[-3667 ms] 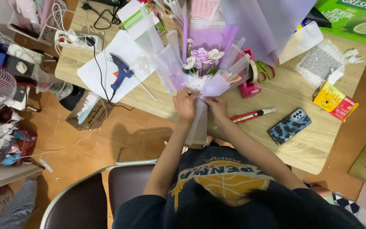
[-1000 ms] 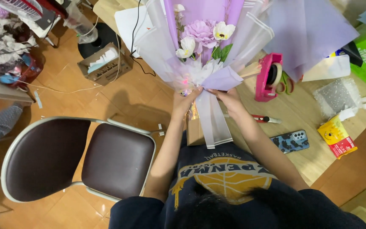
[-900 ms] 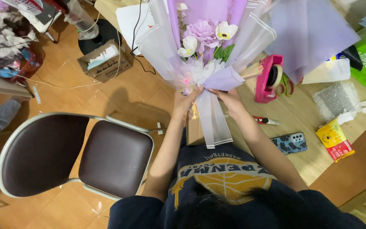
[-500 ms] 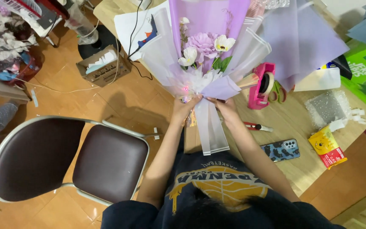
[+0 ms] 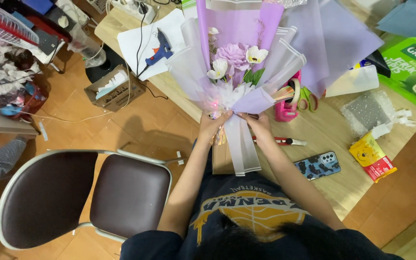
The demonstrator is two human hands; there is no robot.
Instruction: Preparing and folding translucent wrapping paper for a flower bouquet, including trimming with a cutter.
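Head view shows the left hand [image 5: 213,126] and right hand [image 5: 257,124] clamped together around the neck of the lilac-and-white paper-wrapped flower bouquet [image 5: 237,72] at centre frame, where a loosened grip could let the layered wrap splay onto the wooden table [image 5: 333,183].

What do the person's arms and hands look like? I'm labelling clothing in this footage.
Both arms are bare from the short sleeves down. The left hand and right hand wear no gloves; no rings or watch are visible. The short-sleeved dark navy T-shirt has a yellow-orange basketball graphic.
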